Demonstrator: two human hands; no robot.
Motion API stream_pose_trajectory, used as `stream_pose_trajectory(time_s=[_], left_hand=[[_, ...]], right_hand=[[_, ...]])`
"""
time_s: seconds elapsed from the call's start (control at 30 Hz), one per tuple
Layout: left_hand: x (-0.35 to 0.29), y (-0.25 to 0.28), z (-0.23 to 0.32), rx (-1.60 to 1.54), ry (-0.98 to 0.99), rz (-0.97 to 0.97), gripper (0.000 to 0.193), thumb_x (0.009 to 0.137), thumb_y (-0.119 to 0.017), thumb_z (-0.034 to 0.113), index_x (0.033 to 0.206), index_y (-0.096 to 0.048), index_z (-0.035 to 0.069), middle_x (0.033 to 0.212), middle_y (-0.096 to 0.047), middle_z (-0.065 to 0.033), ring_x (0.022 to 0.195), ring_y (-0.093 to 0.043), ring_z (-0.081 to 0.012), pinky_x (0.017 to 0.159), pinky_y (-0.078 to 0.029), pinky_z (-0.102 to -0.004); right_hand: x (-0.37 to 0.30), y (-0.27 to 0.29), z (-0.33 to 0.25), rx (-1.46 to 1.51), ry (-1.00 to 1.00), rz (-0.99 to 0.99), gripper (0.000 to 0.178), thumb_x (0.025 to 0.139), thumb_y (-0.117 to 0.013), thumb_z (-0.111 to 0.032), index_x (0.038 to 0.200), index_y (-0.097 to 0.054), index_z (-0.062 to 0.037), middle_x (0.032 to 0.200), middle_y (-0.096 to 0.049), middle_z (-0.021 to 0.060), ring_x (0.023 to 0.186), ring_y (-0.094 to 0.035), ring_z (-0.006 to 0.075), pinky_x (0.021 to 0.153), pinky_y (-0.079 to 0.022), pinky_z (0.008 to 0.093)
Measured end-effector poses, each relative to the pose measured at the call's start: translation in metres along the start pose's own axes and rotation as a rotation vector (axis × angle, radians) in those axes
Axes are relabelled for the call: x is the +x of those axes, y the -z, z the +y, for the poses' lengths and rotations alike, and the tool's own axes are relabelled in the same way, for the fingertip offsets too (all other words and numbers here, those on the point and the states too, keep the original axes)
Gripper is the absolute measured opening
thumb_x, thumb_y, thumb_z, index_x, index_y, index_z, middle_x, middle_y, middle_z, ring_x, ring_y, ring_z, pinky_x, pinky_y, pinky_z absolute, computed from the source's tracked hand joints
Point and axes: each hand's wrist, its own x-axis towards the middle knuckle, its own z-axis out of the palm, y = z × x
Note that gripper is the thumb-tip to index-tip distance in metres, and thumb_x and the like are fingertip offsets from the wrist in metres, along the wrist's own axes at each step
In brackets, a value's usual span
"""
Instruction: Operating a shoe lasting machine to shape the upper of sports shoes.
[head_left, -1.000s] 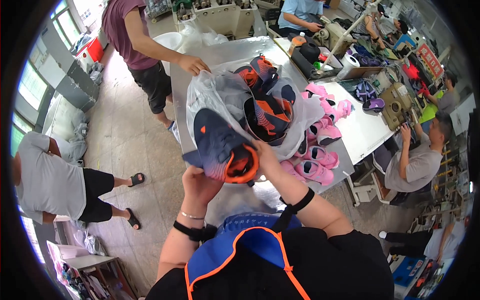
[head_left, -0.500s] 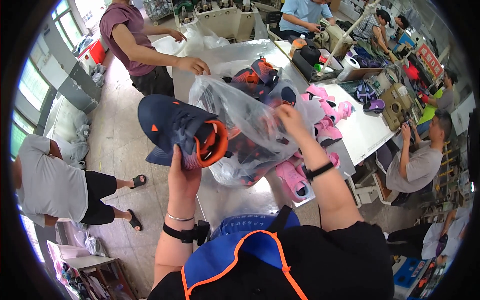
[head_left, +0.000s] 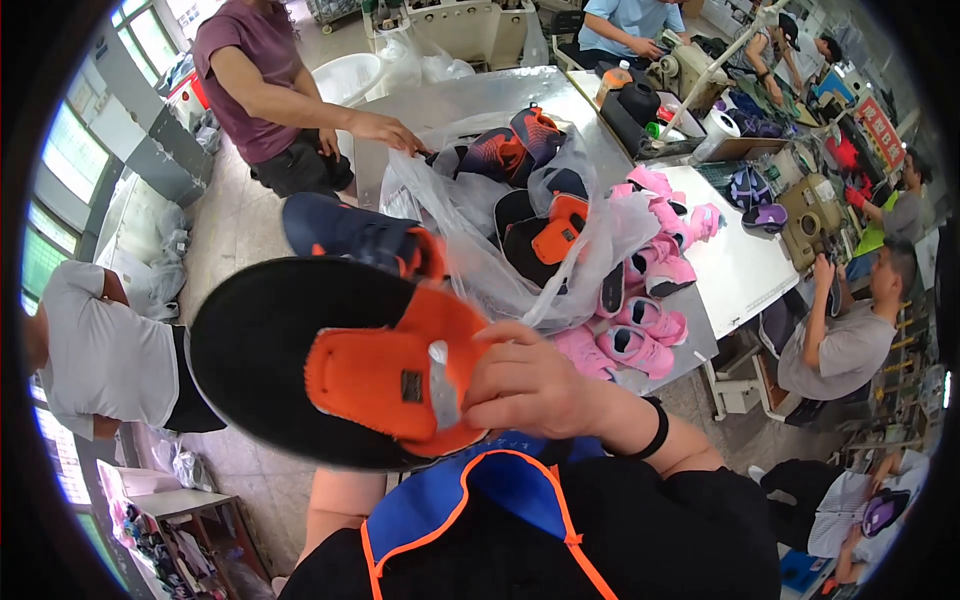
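On the metal table, a clear plastic bag surrounds dark shoes, with pink shoes beside it. The right hand pinches the orange part of a black-and-orange shoe, raised left of the bag — a navy shoe shows behind — while the left hand is hidden, its grip impossible to tell.

I spot red sign with pale characters; dark label on orange-lined shoe upper, print too small.
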Motion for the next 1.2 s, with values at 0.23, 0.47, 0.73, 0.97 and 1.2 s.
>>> stream_pose_trajectory(time_s=[0.23,0.47,0.73,0.97,1.2], left_hand=[[0.017,-0.003,0.033,-1.280,-0.397,0.061,0.057,0.100,-0.044,0.044,0.140,-0.038,0.005,0.136,-0.050,-0.0089,0.125,-0.048,-0.0228,0.108,-0.039,-0.0379],[-0.008,-0.004,-0.017,-0.914,-0.253,0.366,0.054,0.097,-0.052,0.038,0.137,-0.042,0.003,0.134,-0.053,-0.0121,0.124,-0.051,-0.0268,0.109,-0.037,-0.0440],[-0.003,-0.001,0.013,-1.249,-0.276,0.143,0.053,0.096,-0.053,0.039,0.131,-0.049,-0.001,0.132,-0.056,-0.0145,0.121,-0.054,-0.0287,0.107,-0.040,-0.0446],[-0.002,0.005,0.046,-1.114,-0.244,0.217,0.063,0.095,-0.049,0.050,0.134,-0.046,0.001,0.132,-0.055,-0.0145,0.122,-0.053,-0.0301,0.107,-0.039,-0.0444],[0.061,-0.051,0.037,-1.140,-0.184,0.023,0.049,0.092,-0.063,0.025,0.133,-0.046,0.004,0.131,-0.055,-0.0091,0.119,-0.054,-0.0246,0.105,-0.042,-0.0399]], right_hand=[[0.010,-0.036,0.045,1.322,-0.780,0.709,0.030,0.106,-0.032,-0.022,0.128,-0.046,-0.0057,0.110,-0.056,0.0064,0.092,-0.055,0.0145,0.085,-0.045,0.0292],[0.008,-0.011,0.086,0.062,-0.865,0.089,0.028,0.098,-0.053,-0.028,0.104,-0.063,-0.0031,0.100,-0.064,0.0080,0.090,-0.059,0.0130,0.076,-0.048,0.0290],[-0.056,0.146,0.304,-0.754,-1.071,-0.019,0.020,0.083,-0.062,-0.019,0.089,-0.070,-0.0020,0.079,-0.071,0.0128,0.073,-0.069,0.0260,0.067,-0.054,0.0374],[-0.088,0.112,0.251,-0.225,-0.995,-0.655,0.032,0.088,-0.056,-0.038,0.104,-0.069,-0.0139,0.099,-0.069,0.0087,0.090,-0.065,0.0281,0.076,-0.051,0.0418],[-0.102,-0.064,0.072,-0.149,-0.806,-0.748,0.061,0.087,-0.057,-0.051,0.092,-0.062,0.0088,0.087,-0.062,0.0306,0.085,-0.061,0.0440,0.078,-0.049,0.0486]])
